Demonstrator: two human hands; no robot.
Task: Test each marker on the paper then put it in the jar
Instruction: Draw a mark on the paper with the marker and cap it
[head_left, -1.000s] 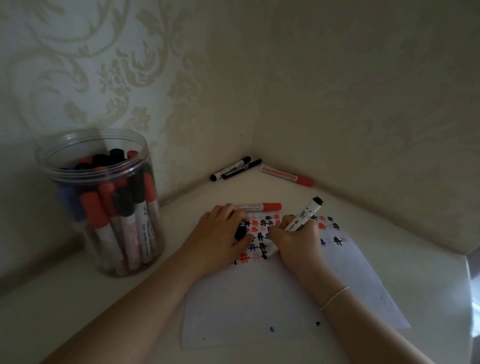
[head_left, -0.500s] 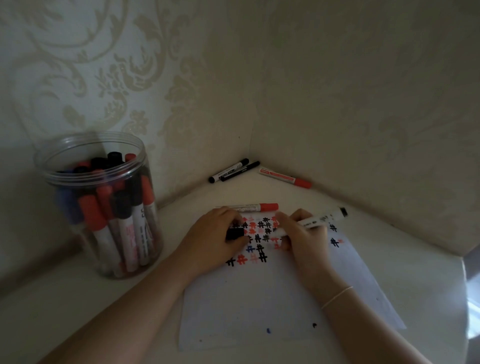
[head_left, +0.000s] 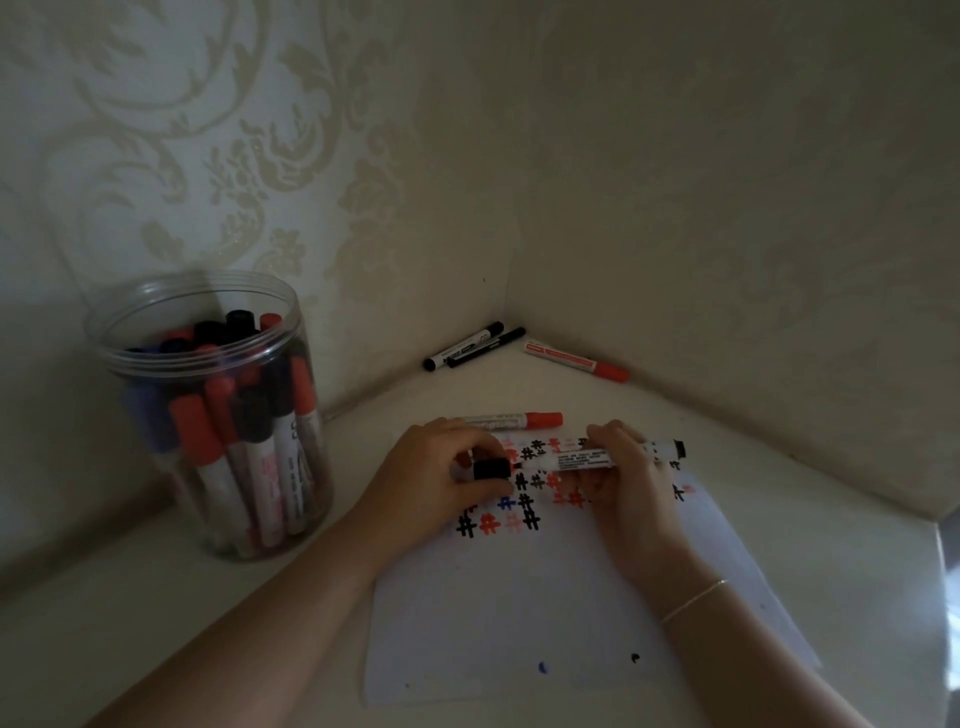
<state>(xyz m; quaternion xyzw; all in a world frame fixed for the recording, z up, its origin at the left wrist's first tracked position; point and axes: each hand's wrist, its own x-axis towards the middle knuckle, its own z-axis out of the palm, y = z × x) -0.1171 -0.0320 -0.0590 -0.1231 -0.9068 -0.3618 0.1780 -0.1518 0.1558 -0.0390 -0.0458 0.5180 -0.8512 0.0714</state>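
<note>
Markers are standing packed in the clear jar (head_left: 208, 415) at the far left of the bench (head_left: 130, 623), most with red, black or blue caps up. Moving right, the left hand (head_left: 431, 483) is resting at the upper left corner of the paper (head_left: 519, 623), its fingers curling round a black cap (head_left: 491, 469) and pinching it, the cap's open end facing right. Just beside the cap, the tip of the marker (head_left: 582, 460) is pointing left toward it; whether tip and cap are touching cannot be told. That marker is lying nearly level above the paper, its long axis running left to right, black tail end sticking out to the right. The right hand (head_left: 618, 467) is gripping it round the middle of the white barrel, fingers wrapping over the top. Under both hands, rows of black, red and blue hash marks (head_left: 524, 512) are covering the upper part of the paper. Just behind the hands, a red-capped marker (head_left: 514, 420) is lying on the bench, cap pointing right. Farther back in the corner, two black markers (head_left: 475, 347) are lying side by side against the wall, and near them on the right another red marker (head_left: 576, 360) is lying with its cap pointing right.
</note>
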